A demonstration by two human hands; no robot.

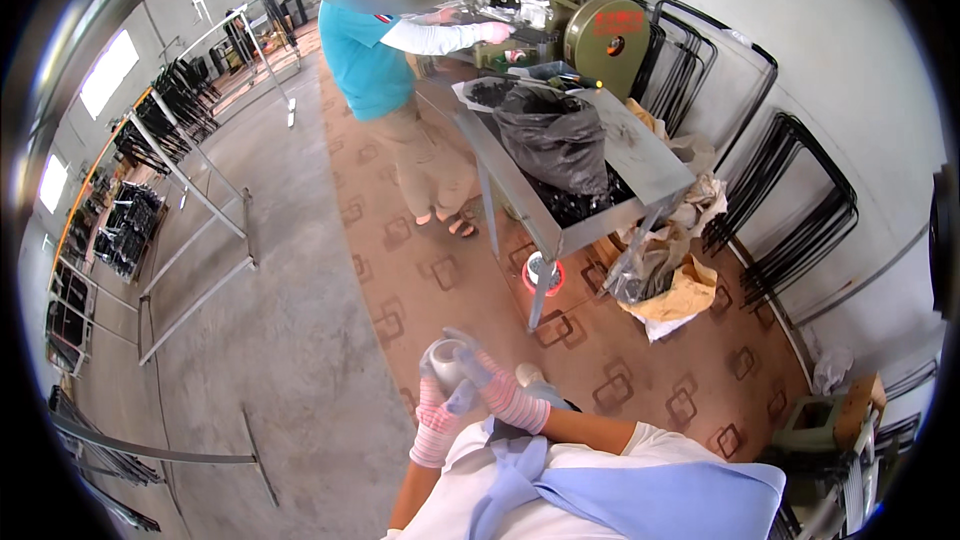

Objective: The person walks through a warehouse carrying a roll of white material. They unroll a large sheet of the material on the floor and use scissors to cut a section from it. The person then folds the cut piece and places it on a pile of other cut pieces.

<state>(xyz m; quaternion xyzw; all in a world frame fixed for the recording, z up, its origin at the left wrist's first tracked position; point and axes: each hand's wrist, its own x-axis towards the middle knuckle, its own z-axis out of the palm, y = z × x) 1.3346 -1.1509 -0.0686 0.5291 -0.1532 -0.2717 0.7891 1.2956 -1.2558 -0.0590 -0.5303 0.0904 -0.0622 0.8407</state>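
Observation:
Both my hands wear striped pink-and-white work gloves with greyish fingers, and they meet in front of my body around a white, round, cup-like object point(446, 364). My left hand point(433, 414) grips it from the left and below. Against its right side and top, my right hand point(492, 386) has its fingers closed round it. Whether the object is a cup or a roll, I cannot tell; the gloves hide part of it.
Ahead stands a metal table point(650, 165) bearing a black plastic bag point(550, 135) and small black parts. Behind it, a person in a teal shirt point(365, 65) works at a green machine point(607, 40). A red-rimmed bucket point(545, 275), torn sacks point(670, 300) and black tube frames point(790, 200) stand to the right; a metal rack point(195, 200) stands left.

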